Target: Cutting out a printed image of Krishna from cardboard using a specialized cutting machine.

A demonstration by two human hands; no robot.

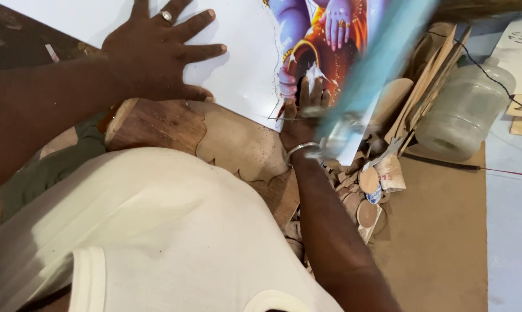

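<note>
White board lies pinned under your flat, wide-spread left hand while your right hand seemingly grips a blurred blue-framed saw, mid-cut; keep following the picture's outline.

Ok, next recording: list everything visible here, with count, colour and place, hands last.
white board with a colourful printed picture: one, top centre, over a carved wooden block
carved wooden block: one, brown, centre
blurred light-blue frame: one, upper right, by the right hand
clear plastic jug: one, right
wooden offcuts and discs: several, tan, right of centre
left hand: flat on the board, ring on one finger
right hand: at the picture's cut edge, metal bangle on the wrist
</note>
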